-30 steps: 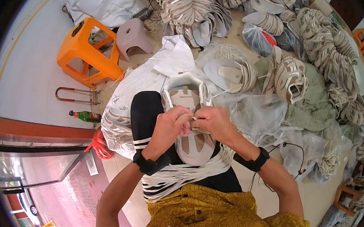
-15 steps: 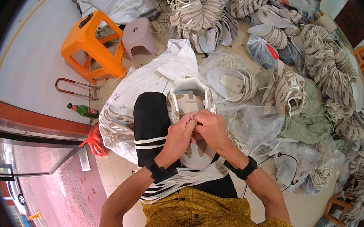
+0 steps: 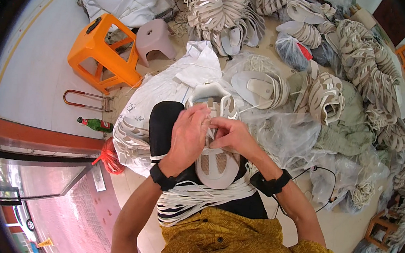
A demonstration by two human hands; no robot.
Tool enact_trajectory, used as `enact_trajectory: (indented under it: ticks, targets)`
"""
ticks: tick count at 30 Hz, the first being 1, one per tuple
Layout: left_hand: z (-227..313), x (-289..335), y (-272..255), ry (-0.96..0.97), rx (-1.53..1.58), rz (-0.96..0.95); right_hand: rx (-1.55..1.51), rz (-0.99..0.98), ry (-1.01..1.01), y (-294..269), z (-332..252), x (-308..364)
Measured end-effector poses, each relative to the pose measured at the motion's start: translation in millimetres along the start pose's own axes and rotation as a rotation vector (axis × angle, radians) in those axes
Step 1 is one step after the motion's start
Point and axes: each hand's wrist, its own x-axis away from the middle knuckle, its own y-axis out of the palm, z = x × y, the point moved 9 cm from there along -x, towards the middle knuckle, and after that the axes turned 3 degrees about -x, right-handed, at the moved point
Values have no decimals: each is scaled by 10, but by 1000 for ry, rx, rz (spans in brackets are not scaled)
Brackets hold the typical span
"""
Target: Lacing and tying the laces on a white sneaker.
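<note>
A beige and white shoe upper (image 3: pixel 218 169) lies across my lap, its toe toward me and its collar away. My left hand (image 3: pixel 189 135) arches over its left side, fingers together and bent toward the tongue; what they hold is hidden. From the right, my right hand (image 3: pixel 233 135) closes in a pinch over the lacing area, and a pale shoelace (image 3: pixel 210 136) shows at its fingertips. The two hands almost touch and cover the middle of the upper. A bundle of loose white laces (image 3: pixel 196 198) is draped over my thighs.
A white sack (image 3: pixel 160 91) and more stacked uppers (image 3: pixel 131 137) lie to the left, near an orange stool (image 3: pixel 81 51) and a green bottle (image 3: pixel 97 125). Clear plastic bags (image 3: pixel 283 133) and nested uppers (image 3: pixel 327 99) crowd the right. A black cable (image 3: pixel 335 179) loops there.
My hands were pressed together over the middle of the upper. Now the left has moved up and left with its back showing, and the right has shifted slightly, uncovering more of the toe.
</note>
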Motion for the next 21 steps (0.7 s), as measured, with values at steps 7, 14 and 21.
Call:
enact_trajectory:
  ticks: [7, 14, 21]
  targets:
    - [258, -299, -58, 264, 24, -156, -303, -319, 188, 334, 156, 13]
    - [196, -6, -136, 150, -153, -122, -448, -12, 281, -18, 268, -20]
    - [536, 917, 405, 377, -128, -392, 365, -135, -221, -328, -945, -605]
